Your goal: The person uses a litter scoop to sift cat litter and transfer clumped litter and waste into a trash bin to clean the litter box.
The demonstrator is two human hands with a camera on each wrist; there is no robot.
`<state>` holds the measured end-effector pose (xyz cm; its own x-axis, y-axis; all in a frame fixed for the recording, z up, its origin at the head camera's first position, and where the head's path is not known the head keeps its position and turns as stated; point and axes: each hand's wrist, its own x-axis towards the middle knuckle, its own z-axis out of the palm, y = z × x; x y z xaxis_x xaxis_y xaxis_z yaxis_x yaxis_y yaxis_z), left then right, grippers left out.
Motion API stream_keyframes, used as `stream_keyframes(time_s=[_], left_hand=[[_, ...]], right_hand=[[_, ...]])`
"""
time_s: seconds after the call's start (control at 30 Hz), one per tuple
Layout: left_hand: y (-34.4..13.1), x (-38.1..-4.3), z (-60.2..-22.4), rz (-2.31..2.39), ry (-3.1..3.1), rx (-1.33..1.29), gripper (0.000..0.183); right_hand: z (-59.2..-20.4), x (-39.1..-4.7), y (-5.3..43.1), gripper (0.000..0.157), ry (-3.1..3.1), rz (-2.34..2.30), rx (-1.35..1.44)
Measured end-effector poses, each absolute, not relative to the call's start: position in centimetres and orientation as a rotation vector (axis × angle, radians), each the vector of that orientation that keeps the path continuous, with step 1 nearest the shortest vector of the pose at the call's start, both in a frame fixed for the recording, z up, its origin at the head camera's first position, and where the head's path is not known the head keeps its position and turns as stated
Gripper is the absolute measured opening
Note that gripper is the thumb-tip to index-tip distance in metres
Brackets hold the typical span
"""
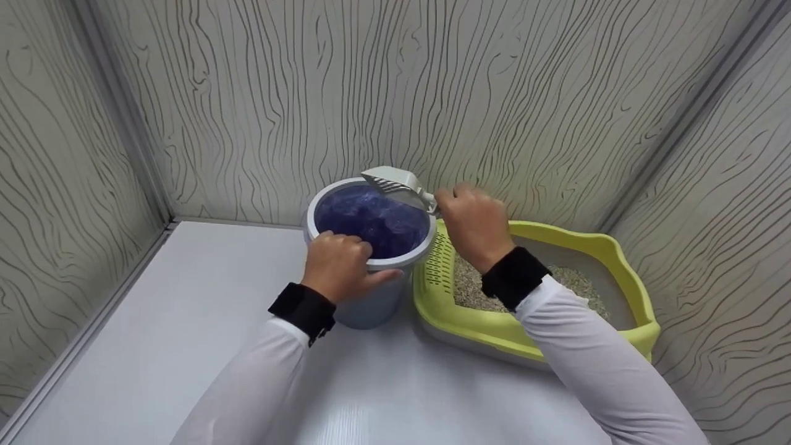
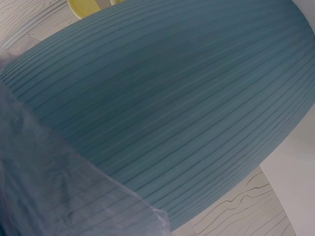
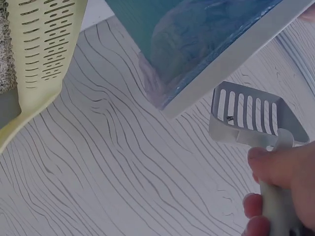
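Note:
A slotted litter scoop is tilted above the far right rim of a blue-grey bin. My right hand grips its handle. In the right wrist view the scoop shows its slots, with one small dark bit on them. A dark blue plastic bag lines the bin, held under a white rim ring. My left hand holds the near left rim, fingers over the edge and thumb outside. In the left wrist view the ribbed bin wall fills most of the picture; that hand is hidden there.
Right of the bin stands a litter tray with a yellow-green rim and grey base. Grainy litter lies inside it. Both stand on a white tabletop, enclosed by wood-grain-patterned walls at the back and sides.

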<state>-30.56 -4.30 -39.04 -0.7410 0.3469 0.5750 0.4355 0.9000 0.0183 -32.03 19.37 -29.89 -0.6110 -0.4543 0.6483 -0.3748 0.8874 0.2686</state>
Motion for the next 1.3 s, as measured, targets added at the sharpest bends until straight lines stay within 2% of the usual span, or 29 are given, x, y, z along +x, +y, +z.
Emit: stream_keyframes(time_s=[0.47, 0.73, 0.93, 1.2, 1.3], left_hand=[[-4.1, -30.4, -39.1, -0.224, -2.484, -0.582, 0.075], [-4.1, -30.3, -38.9, -0.183, -2.502, -0.580, 0.076], [-5.0, -30.4, -38.4, -0.157, -2.564, -0.630, 0.078], [-6.1, -29.9, -37.5, -0.188, -2.680, -0.765, 0.076], [-6.4, -29.8, -37.2, -0.229, -2.697, -0.784, 0.073]], right_hand=[[-30.1, -30.7, 20.0, 0.015, -2.476, 0.176, 0.632], [-28.7, -30.1, 21.5, 0.019, -2.745, 0.474, 0.499], [-27.7, -29.9, 24.1, 0.023, -2.844, 0.773, 0.388], [-28.3, -29.4, 29.5, 0.031, -2.925, 0.790, 0.263], [-28.9, -29.4, 31.9, 0.039, -3.005, 0.747, 0.239]])
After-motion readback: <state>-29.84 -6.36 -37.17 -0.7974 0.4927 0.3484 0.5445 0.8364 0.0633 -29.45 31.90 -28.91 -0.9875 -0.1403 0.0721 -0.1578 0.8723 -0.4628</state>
